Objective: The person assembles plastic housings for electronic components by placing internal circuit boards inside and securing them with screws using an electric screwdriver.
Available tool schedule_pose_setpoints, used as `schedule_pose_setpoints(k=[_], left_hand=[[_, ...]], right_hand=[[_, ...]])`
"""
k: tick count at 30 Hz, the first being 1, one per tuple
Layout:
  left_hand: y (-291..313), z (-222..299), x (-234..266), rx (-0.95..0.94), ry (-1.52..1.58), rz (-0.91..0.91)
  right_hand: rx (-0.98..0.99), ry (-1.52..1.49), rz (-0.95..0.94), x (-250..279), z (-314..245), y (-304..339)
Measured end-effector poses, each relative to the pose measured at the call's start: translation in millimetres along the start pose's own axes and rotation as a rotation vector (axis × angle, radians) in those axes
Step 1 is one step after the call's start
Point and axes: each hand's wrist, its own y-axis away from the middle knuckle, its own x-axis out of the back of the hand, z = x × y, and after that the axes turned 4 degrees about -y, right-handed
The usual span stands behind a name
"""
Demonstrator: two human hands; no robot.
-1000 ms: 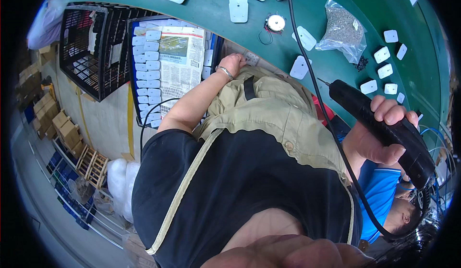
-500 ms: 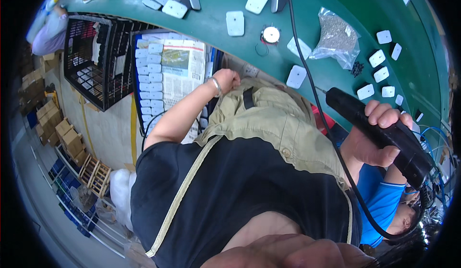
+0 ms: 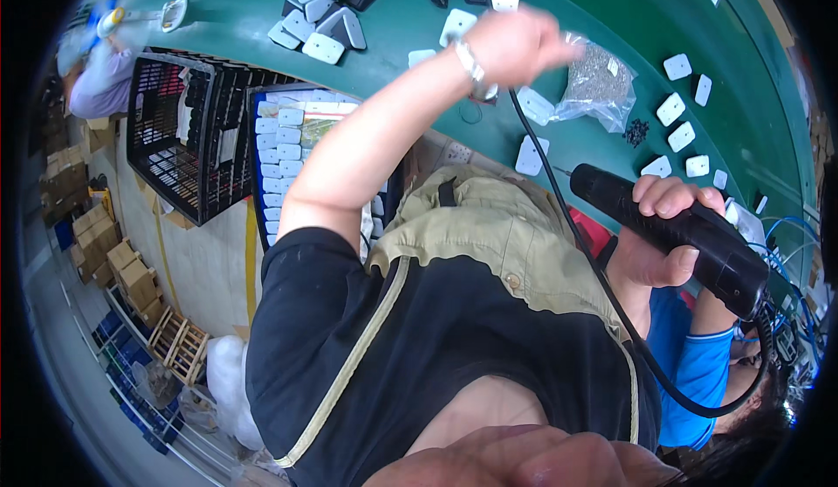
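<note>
My right hand (image 3: 642, 260) is wrapped round a black electric screwdriver (image 3: 685, 236), its thin bit pointing left over the bench edge. A thick black cord (image 3: 572, 221) crosses the view and loops back to the tool's rear end. Stretched out over the green bench (image 3: 410, 7), my left hand (image 3: 515, 46) wears a wristband (image 3: 470, 64); its fingers are smeared by motion. They come close to a clear bag of small dark screws (image 3: 596, 85). Below that hand lie light plates with rounded corners, one (image 3: 532, 155) at the bench edge. Loose black screws (image 3: 635, 132) lie beside the bag.
Several more plates (image 3: 681, 136) are spread out at the right. Black and white housings form a pile (image 3: 323, 48) at the upper left. Left of me stand a black crate (image 3: 166, 155) and a box with rows of plates (image 3: 288, 151). A person in a blue shirt (image 3: 698, 382) is at my right.
My left hand has moved from my lap up and right over the bench, covering the round white part seen there before. The screwdriver has shifted slightly left in my right hand.
</note>
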Motion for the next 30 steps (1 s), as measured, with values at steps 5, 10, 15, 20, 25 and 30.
schedule_pose_setpoints(k=[5, 10, 15, 20, 25, 30], left_hand=[[-12.6, -3.2, 11.7, 0.320, 0.928, 0.432], [58.9, -15.5, -27.8, 0.028, 0.728, 0.125], [102.3, -52.2, -103.9, 0.218, 0.312, -0.225], [103.0, -56.5, -119.7, 0.142, 0.171, -0.097], [89.1, -85.6, -101.0, 0.184, -0.082, 0.268], [76.3, -90.3, -105.8, 0.167, -0.162, 0.373]], right_hand=[[0.025, -0.037, -0.025, 11.6, -3.0, 3.3], [0.044, -0.017, -0.029, 28.3, -10.3, 2.3], [0.043, 0.018, -0.135, 35.0, -7.5, -5.5], [0.054, 0.020, -0.145, 33.4, -7.2, -7.9], [0.062, 0.030, -0.120, 29.1, -3.0, -2.5], [0.007, 0.020, -0.089, 22.6, -5.0, -2.1]])
